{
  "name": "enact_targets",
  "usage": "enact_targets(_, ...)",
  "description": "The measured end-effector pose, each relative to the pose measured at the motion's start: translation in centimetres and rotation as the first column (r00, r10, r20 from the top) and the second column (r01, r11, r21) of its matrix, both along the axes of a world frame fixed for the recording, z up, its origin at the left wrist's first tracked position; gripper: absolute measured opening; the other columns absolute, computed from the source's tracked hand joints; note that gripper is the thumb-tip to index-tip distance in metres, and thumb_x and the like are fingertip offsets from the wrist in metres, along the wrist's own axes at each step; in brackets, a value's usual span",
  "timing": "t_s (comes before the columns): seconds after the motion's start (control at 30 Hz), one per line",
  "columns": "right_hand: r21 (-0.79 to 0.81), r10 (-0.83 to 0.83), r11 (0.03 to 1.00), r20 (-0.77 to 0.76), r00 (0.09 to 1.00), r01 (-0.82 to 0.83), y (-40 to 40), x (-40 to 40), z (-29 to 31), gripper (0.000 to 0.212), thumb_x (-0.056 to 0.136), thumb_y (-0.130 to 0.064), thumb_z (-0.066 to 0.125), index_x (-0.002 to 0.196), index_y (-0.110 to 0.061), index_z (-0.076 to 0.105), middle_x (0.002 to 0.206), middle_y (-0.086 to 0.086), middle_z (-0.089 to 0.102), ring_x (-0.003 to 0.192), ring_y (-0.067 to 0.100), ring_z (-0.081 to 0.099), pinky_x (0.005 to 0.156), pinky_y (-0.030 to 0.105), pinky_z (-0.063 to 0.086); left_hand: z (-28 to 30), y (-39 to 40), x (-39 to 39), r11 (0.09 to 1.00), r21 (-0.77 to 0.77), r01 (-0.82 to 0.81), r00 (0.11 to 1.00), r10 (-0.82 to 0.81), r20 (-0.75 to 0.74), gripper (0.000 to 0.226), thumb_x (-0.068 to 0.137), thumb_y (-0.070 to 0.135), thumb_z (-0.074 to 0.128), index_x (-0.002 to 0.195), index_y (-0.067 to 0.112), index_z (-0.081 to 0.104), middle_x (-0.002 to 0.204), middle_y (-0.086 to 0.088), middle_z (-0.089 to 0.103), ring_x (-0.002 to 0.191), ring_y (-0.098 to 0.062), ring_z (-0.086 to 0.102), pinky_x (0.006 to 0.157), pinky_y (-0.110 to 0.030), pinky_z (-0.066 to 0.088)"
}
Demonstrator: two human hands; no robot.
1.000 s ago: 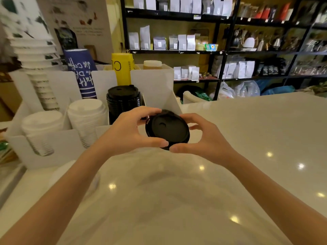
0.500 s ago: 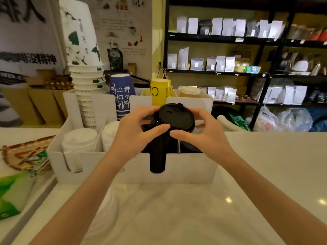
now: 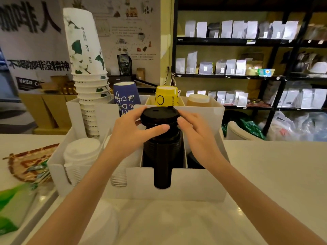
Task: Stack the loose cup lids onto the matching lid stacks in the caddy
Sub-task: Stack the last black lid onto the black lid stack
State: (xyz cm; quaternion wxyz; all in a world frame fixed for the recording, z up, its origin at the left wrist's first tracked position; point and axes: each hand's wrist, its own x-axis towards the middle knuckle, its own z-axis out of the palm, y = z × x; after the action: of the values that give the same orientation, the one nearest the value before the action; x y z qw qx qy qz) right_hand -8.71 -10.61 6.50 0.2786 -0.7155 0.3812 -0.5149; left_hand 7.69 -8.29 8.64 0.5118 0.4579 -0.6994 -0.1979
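A black cup lid rests on top of the black lid stack in the middle slot of the white caddy. My left hand grips the lid's left rim, with the thumb across its front edge. My right hand touches the lid's right rim with its fingertips. Two white lid stacks fill the caddy's left slots; my left forearm hides most of the second one. A loose stack of white lids lies on the counter below my left forearm.
Upright stacks of paper cups stand in the caddy's rear slots: white-and-green, navy, yellow and brown. A woven tray and a green packet lie at the left. Shelves of bags line the back wall.
Both hands carried the black lid up from over the counter to the black stack and lowered it onto the top. The view tilted up toward the caddy.
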Motion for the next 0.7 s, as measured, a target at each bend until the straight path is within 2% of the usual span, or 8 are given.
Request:
enact_targets(0.07, -0.034, -0.031, 0.999, -0.039, 0.999, 0.03, -0.1, -0.1, -0.1, 0.039, 0.092, -0.03, 0.04, 0.13, -0.024, 0.047, 0.121, 0.001, 0.055, 0.111, 0.004, 0.046, 0.09, 0.008, 0.037, -0.1, -0.4, 0.1, 1.0, 0.022, -0.01, 1.0, 0.01, -0.023, 0.043, 0.054, 0.05, 0.067, 0.095, 0.046, 0.055, 0.105, 0.012, 0.064, 0.104, -0.009, 0.057, 0.089, -0.029, 0.048)
enact_targets(0.13, -0.045, -0.045, 0.998, -0.022, 0.999, 0.044, -0.1, -0.3, -0.2, 0.038, 0.091, -0.027, 0.043, 0.128, -0.025, 0.048, 0.12, -0.002, 0.054, 0.109, 0.004, 0.046, 0.083, 0.001, 0.036, -0.1, -0.9, 0.4, 0.998, 0.047, -0.031, 0.999, 0.032, -0.02, 0.057, 0.051, 0.052, 0.07, 0.105, 0.038, 0.058, 0.113, 0.006, 0.06, 0.108, -0.011, 0.054, 0.087, -0.026, 0.047)
enact_targets(0.2, -0.058, -0.047, 0.997, 0.003, 0.999, 0.047, 0.0, -0.4, -0.3, 0.035, 0.09, -0.025, 0.046, 0.125, -0.025, 0.05, 0.117, -0.005, 0.053, 0.11, 0.005, 0.046, 0.088, 0.007, 0.037, 0.2, -1.3, 0.7, 0.996, 0.093, 0.001, 1.0, 0.001, -0.013, 0.058, 0.051, 0.049, 0.075, 0.105, 0.038, 0.059, 0.11, 0.012, 0.061, 0.105, -0.009, 0.056, 0.079, -0.017, 0.048)
enact_targets(0.3, -0.061, -0.042, 0.997, -0.021, 0.999, 0.04, 0.3, -0.4, -1.0, 0.034, 0.088, -0.024, 0.05, 0.123, -0.025, 0.05, 0.116, -0.009, 0.053, 0.112, 0.004, 0.046, 0.094, 0.019, 0.038, 0.6, -1.3, 1.1, 0.992, 0.124, 0.037, 0.995, -0.048, 0.085, 0.044, 0.051, 0.043, 0.072, 0.091, 0.051, 0.056, 0.087, 0.035, 0.064, 0.093, 0.009, 0.057, 0.075, -0.009, 0.044)
enact_targets(0.43, -0.052, -0.077, 0.996, -0.024, 0.997, 0.076, 0.7, -0.4, -1.9, 0.036, 0.086, -0.027, 0.054, 0.122, -0.024, 0.051, 0.118, -0.006, 0.055, 0.11, 0.005, 0.048, 0.091, 0.015, 0.039, -0.1, -1.9, 1.4, 0.989, 0.134, -0.07, 0.982, 0.044, 0.186, 0.075, 0.056, 0.04, 0.075, 0.125, 0.024, 0.049, 0.11, 0.014, 0.054, 0.102, -0.007, 0.051, 0.079, -0.018, 0.04)
enact_targets(0.53, -0.045, -0.095, 0.995, -0.014, 0.995, 0.094, 0.9, -0.6, -2.2, 0.035, 0.084, -0.027, 0.056, 0.119, -0.023, 0.054, 0.115, -0.005, 0.056, 0.108, 0.008, 0.05, 0.091, 0.019, 0.041, -0.4, -1.7, 1.3, 0.987, 0.144, -0.069, 0.975, 0.037, 0.218, 0.092, 0.045, 0.054, 0.067, 0.127, 0.019, 0.048, 0.113, 0.006, 0.057, 0.102, -0.01, 0.052, 0.081, -0.022, 0.041)
enact_targets(0.6, -0.043, -0.108, 0.993, -0.021, 0.994, 0.107, 0.9, -0.7, -2.4, 0.035, 0.084, -0.027, 0.057, 0.119, -0.022, 0.054, 0.114, -0.004, 0.056, 0.106, 0.009, 0.051, 0.09, 0.019, 0.042, -0.4, -1.4, 1.1, 0.989, 0.135, -0.053, 0.972, 0.02, 0.232, 0.088, 0.046, 0.054, 0.067, 0.125, 0.019, 0.05, 0.112, 0.007, 0.058, 0.103, -0.009, 0.053, 0.084, -0.023, 0.042)
enact_targets(0.7, -0.036, -0.111, 0.993, -0.026, 0.994, 0.11, 0.9, -0.8, -2.8, 0.034, 0.084, -0.028, 0.056, 0.118, -0.023, 0.054, 0.113, -0.006, 0.057, 0.106, 0.008, 0.051, 0.088, 0.017, 0.042, -0.4, -1.1, 0.8, 0.993, 0.111, -0.043, 0.97, 0.015, 0.241, 0.058, 0.059, 0.038, 0.074, 0.112, 0.026, 0.055, 0.094, 0.02, 0.056, 0.092, 0.0, 0.052, 0.078, -0.017, 0.043)
